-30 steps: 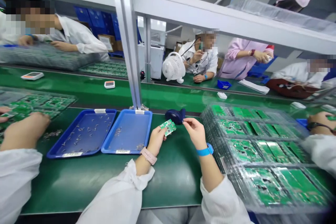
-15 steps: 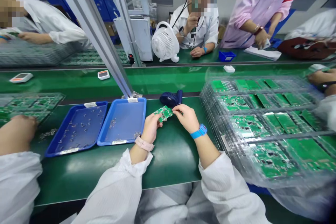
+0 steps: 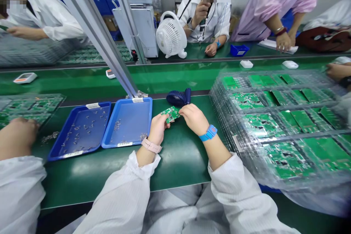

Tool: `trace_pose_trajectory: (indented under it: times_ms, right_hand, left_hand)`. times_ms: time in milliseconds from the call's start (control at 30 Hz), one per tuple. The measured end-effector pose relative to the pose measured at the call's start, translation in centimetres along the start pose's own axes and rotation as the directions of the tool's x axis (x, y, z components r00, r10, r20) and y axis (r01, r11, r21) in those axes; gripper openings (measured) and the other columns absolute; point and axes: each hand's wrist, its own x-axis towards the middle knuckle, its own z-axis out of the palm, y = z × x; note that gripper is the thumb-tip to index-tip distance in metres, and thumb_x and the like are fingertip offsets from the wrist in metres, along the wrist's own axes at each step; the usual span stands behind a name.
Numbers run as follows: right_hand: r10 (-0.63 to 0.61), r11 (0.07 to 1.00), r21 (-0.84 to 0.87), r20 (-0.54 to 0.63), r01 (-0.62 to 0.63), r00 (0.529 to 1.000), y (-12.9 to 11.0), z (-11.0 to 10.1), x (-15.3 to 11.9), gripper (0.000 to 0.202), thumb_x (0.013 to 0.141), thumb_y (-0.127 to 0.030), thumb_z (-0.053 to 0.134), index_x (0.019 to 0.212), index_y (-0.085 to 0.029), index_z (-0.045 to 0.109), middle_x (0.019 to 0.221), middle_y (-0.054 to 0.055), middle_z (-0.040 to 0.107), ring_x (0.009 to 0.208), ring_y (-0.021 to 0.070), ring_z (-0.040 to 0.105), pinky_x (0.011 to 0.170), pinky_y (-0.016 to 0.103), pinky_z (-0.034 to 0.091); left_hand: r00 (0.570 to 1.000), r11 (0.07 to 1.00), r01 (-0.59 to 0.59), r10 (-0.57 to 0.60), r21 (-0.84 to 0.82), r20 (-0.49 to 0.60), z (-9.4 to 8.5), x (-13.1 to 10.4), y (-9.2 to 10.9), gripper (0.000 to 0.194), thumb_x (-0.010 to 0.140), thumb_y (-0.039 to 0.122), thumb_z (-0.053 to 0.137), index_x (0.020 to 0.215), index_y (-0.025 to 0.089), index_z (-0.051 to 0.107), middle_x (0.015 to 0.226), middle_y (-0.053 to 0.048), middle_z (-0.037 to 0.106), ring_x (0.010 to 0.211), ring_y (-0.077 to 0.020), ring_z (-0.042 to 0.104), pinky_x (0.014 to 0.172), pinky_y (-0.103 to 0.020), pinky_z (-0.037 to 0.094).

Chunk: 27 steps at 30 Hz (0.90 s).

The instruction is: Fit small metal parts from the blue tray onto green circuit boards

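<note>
A small green circuit board (image 3: 172, 113) with dark and silver parts is gripped at its left edge by my left hand (image 3: 159, 127), thumb on top. My right hand (image 3: 194, 117) is pinched closed at the board's right edge; whatever sits between its fingertips is too small to make out. To the left of my hands lie two blue trays: the nearer tray (image 3: 131, 111) and the farther tray (image 3: 79, 115), both with scattered tiny metal parts. Just beyond the board stands a dark blue handheld fan (image 3: 177, 97).
Stacked clear plastic trays (image 3: 238, 142) of green boards fill the right side. At the left edge, a co-worker's hand (image 3: 20, 131) is by another board tray (image 3: 35, 108). A metal post (image 3: 90, 29) rises behind the blue trays. Across the bench are a white fan (image 3: 171, 36) and other people.
The view has tilted down slightly, so the far side sits higher in the picture. Both my hands stay at the board, nearly unmoved. Across the bench, the person in pink has shifted their hands.
</note>
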Motion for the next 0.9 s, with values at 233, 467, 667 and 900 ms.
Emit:
trace_pose_trajectory:
  times_ms: [233, 467, 667, 900]
  right_hand:
    - [-0.060, 0.989, -0.130, 0.030, 0.064, 0.998, 0.0, -0.2, -0.2, 0.025, 0.097, -0.013, 0.043, 0.096, -0.018, 0.068, 0.095, 0.009, 0.067, 0.092, 0.0216, 0.054, 0.087, 0.037, 0.046]
    - [-0.085, 0.985, -0.148, 0.022, 0.087, 0.996, -0.2, 0.2, -0.2, 0.024, 0.096, -0.009, 0.043, 0.091, -0.017, 0.066, 0.092, 0.009, 0.067, 0.091, 0.0215, 0.055, 0.085, 0.036, 0.048]
    - [-0.029, 0.996, -0.081, 0.012, 0.030, 0.999, -0.4, 0.6, -0.1, 0.020, 0.091, -0.005, 0.049, 0.087, -0.017, 0.066, 0.089, 0.008, 0.068, 0.088, 0.0217, 0.057, 0.086, 0.035, 0.050]
    - [0.102, 0.993, 0.063, -0.002, -0.102, 0.995, 0.0, 1.5, -0.3, 0.017, 0.088, -0.007, 0.055, 0.082, -0.019, 0.066, 0.086, 0.007, 0.069, 0.088, 0.0214, 0.061, 0.086, 0.037, 0.051]
  left_hand:
    - [1.000, 1.000, 0.005, -0.005, 0.002, -0.003, 0.1, 0.0, 0.1, 0.025, 0.062, 0.032, 0.070, 0.072, 0.013, 0.057, 0.063, -0.002, 0.059, 0.049, -0.0089, 0.049, 0.043, -0.020, 0.035]
    - [0.999, 1.000, 0.024, -0.024, 0.001, -0.025, 0.2, 0.0, 0.0, 0.022, 0.061, 0.029, 0.069, 0.072, 0.012, 0.060, 0.062, -0.003, 0.061, 0.050, -0.0093, 0.050, 0.044, -0.019, 0.036]
    - [0.998, 0.998, 0.053, -0.054, -0.032, -0.027, 0.2, 0.2, 0.0, 0.021, 0.060, 0.026, 0.069, 0.071, 0.011, 0.059, 0.061, -0.004, 0.061, 0.052, -0.0102, 0.053, 0.046, -0.019, 0.038]
    - [0.995, 0.995, 0.078, -0.081, -0.055, -0.055, 0.2, 0.1, 0.1, 0.017, 0.062, 0.023, 0.068, 0.070, 0.011, 0.059, 0.059, -0.004, 0.061, 0.051, -0.0102, 0.053, 0.048, -0.020, 0.039]
